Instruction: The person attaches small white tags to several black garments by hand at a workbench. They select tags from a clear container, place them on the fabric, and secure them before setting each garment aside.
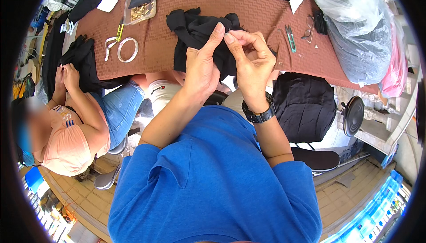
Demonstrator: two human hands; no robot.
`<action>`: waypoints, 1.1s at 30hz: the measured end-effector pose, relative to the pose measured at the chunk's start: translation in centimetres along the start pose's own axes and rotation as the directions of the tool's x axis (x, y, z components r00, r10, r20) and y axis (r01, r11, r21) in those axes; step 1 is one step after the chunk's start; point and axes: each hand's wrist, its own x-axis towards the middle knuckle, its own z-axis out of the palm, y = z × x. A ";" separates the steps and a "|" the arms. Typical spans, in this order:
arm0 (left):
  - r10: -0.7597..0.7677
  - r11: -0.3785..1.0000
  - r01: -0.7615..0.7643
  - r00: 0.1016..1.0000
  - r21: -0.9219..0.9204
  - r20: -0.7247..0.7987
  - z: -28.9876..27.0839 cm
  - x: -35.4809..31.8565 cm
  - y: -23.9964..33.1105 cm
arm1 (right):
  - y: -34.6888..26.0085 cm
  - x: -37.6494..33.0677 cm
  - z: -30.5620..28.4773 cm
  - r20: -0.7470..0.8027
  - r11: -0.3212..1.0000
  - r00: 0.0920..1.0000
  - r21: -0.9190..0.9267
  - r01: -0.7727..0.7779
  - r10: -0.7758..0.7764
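A piece of black cloth (195, 27) lies bunched on the table in front of me and hangs over its near edge. My left hand (203, 67) is closed on this cloth, its thumb stretched up along a fold. Right beside that thumb, my right hand (255, 61) pinches thumb and forefinger together at the cloth's gathered edge. Whatever sits between the right fingertips is too small to make out. A black watch is on my right wrist.
Green thread snips (290, 38) and glasses (308, 29) lie to the right, before a large plastic bag (355, 29). On the left are a clear box (141, 3) of small gold pieces, yellow snips (120, 30) and a white tape roll (128, 50). A co-worker (73, 127) sits at left, handling black cloth.
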 end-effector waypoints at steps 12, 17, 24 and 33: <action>0.033 0.999 -0.034 0.999 0.038 0.028 0.2 -0.2 0.0 | -0.1 -0.1 0.0 0.013 0.993 0.997 0.094 -0.072 0.071; 0.032 0.997 -0.035 0.999 0.068 0.032 0.2 -0.2 0.0 | -0.1 -0.1 0.4 -0.004 0.985 0.996 0.146 -0.093 0.094; 0.045 0.998 -0.046 0.998 0.043 0.035 0.4 -0.3 0.0 | -0.1 0.0 0.3 0.007 0.977 0.992 0.170 -0.129 0.130; 0.084 0.996 -0.084 0.996 0.041 0.005 0.8 -0.2 -0.1 | -0.4 0.1 0.1 0.016 0.969 0.980 0.148 -0.197 0.196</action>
